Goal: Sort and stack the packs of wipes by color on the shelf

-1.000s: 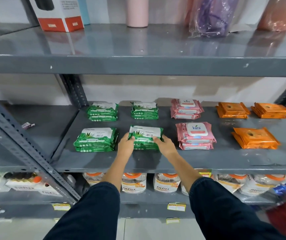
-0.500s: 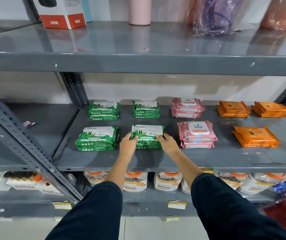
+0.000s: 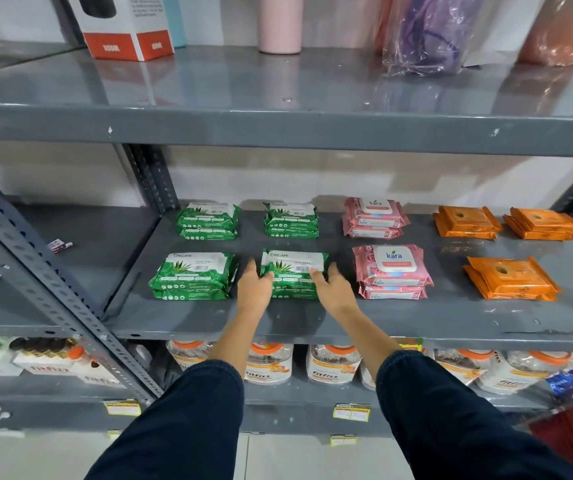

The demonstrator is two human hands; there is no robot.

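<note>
On the grey middle shelf (image 3: 313,320) stand four green stacks of wipes: front middle (image 3: 295,266), front left (image 3: 193,275), back left (image 3: 209,220) and back middle (image 3: 292,220). To their right are two pink stacks (image 3: 392,271) (image 3: 375,216), then three orange stacks (image 3: 510,277) (image 3: 465,223) (image 3: 541,223). My left hand (image 3: 254,289) is at the left side of the front middle green stack, fingers spread. My right hand (image 3: 333,289) is at its right front corner, fingers apart, tips brushing the pack. Neither hand grips anything.
The upper shelf (image 3: 278,133) overhangs closely and carries a red and white box (image 3: 129,29), a pink tumbler (image 3: 280,22) and wrapped bottles (image 3: 427,32). A slanted metal upright (image 3: 53,289) stands at the left. Jars (image 3: 267,362) fill the shelf below.
Both hands held the sides of the front middle green stack; now their fingers have opened and drawn slightly back from it. The stack stays in place.
</note>
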